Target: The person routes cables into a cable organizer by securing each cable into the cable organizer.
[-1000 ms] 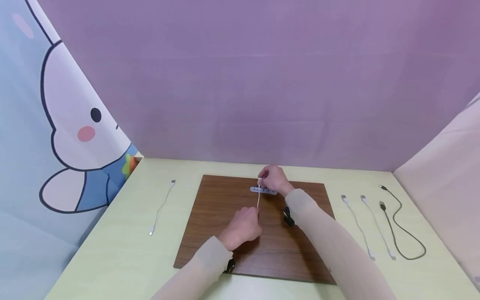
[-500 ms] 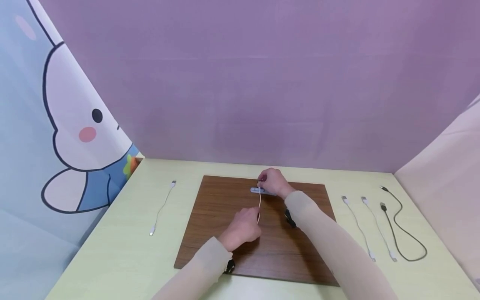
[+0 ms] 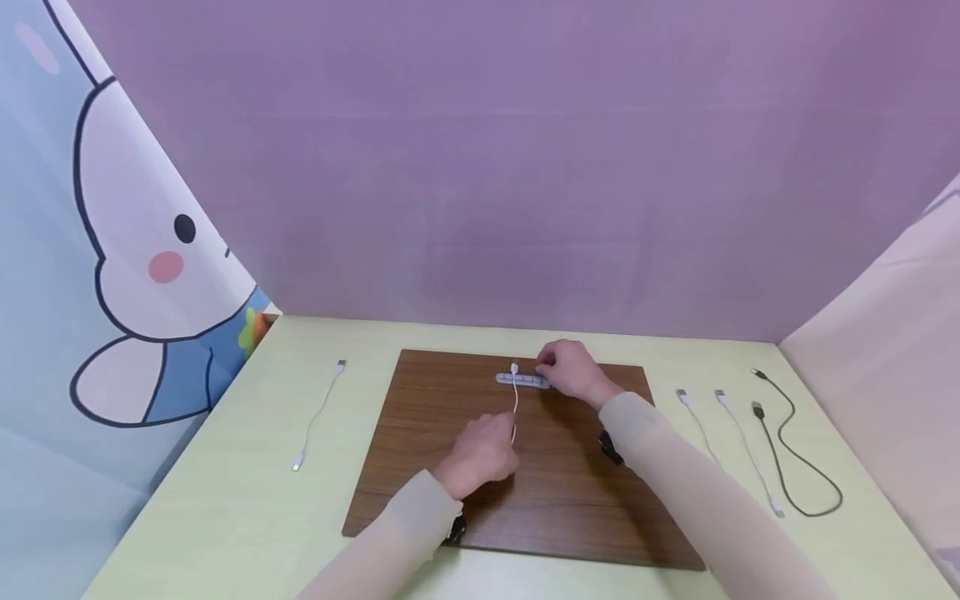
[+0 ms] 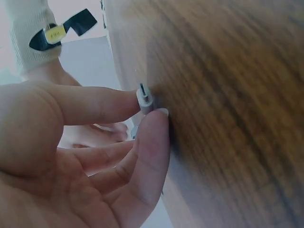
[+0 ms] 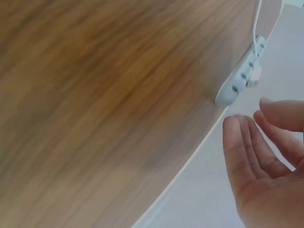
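A white charging cable [image 3: 515, 397] runs across a slim grey-blue cable clip [image 3: 531, 382] near the far edge of a brown wooden board [image 3: 442, 392]. In the right wrist view, the cable sits in one of the notches of the clip [image 5: 227, 96], its USB plug [image 5: 255, 74] just beyond. My left hand [image 3: 480, 450] pinches the cable's other end over the board; the left wrist view shows the small connector [image 4: 145, 99] between thumb and finger. My right hand [image 3: 573, 369] is beside the clip's right end, fingers loosely bent and holding nothing.
One short white cable [image 3: 318, 419] lies on the table to the left. On the right are two more white cables, the nearer [image 3: 697, 421] partly behind my right sleeve and another [image 3: 750, 454], plus a longer black cable [image 3: 798, 454]. A purple curtain [image 3: 480, 208] closes off the back.
My right hand has let go of the cable's USB plug and moved right, uncovering the plug and clip. The left hand stays nearly in place, still holding its end.
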Tool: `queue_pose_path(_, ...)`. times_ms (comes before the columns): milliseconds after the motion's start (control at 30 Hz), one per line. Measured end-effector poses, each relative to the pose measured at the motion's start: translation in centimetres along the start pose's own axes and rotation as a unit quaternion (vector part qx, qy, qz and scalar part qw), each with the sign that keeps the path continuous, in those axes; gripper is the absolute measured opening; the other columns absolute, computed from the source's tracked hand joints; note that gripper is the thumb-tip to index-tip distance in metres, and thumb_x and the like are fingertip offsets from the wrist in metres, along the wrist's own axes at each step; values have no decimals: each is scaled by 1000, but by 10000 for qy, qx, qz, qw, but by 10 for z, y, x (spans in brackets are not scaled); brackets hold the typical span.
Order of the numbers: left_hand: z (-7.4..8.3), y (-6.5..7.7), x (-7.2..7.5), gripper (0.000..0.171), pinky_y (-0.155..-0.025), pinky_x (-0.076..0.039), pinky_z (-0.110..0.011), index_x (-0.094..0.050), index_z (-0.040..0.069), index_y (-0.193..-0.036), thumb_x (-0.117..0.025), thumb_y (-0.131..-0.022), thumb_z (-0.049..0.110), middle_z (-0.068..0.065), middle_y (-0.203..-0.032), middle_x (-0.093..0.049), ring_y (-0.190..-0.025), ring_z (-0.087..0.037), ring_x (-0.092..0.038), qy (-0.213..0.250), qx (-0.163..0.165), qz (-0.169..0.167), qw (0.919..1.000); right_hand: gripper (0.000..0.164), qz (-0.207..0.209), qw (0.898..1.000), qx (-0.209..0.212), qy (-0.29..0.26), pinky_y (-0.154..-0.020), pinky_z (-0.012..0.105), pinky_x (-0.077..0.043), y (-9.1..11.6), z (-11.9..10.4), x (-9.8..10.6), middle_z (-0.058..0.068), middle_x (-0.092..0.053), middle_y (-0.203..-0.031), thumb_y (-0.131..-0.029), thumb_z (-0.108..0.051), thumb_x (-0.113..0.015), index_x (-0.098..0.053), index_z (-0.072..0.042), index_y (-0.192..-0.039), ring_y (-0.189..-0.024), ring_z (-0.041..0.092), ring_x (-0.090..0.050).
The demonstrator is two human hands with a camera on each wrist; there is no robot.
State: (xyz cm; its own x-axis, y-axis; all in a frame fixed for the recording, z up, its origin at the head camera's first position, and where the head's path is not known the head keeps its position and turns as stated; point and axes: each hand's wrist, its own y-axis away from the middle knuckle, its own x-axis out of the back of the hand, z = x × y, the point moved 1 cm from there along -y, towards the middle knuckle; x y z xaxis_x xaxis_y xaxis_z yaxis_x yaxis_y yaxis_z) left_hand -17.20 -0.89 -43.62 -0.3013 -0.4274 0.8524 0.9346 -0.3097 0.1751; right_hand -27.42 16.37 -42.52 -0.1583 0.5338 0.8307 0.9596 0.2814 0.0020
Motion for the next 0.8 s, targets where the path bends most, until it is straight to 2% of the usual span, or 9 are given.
queue_pose_path(200,0,0,1,20,-55,-47,-35,-59,6,-91,-74,-78,0,-5,-71,-55,-63,-23,-55,61,15,-79,9999,11,84,9999,-150,14,-79,38,-55,18,20,13,9,-69,-98,-98,-9,-66,-72,-2,-103,-87,22,-62)
queue_pose_path(400,2,0,1,18,-59,-49,-37,-59,6,-89,-72,-79,0,-5,-73,-56,-65,-23,-56,-174,1,-76,9998,8,181,9995,-154,184,-81,41,-54,35,45,29,8,-69,-95,-97,-9,-67,-72,-3,-98,-87,23,-62)
queue_pose_path(600,3,0,0,15,-58,-49,-36,-60,6,-89,-73,-82,3,-4,-72,-56,-65,-22,-56,-237,43,-144,9996,10,258,9977,-227,590,-82,48,-53,51,66,51,13,-71,-95,-95,-8,-68,-72,1,-97,-88,28,-65)
queue_pose_path(800,3,0,0,13,-52,-46,-33,-60,6,-85,-72,-88,5,-5,-69,-55,-58,-20,-54,-194,62,-232,9995,14,158,9931,-576,1008,-77,48,-55,60,89,66,19,-70,-98,-94,-7,-66,-70,4,-101,-87,31,-64)
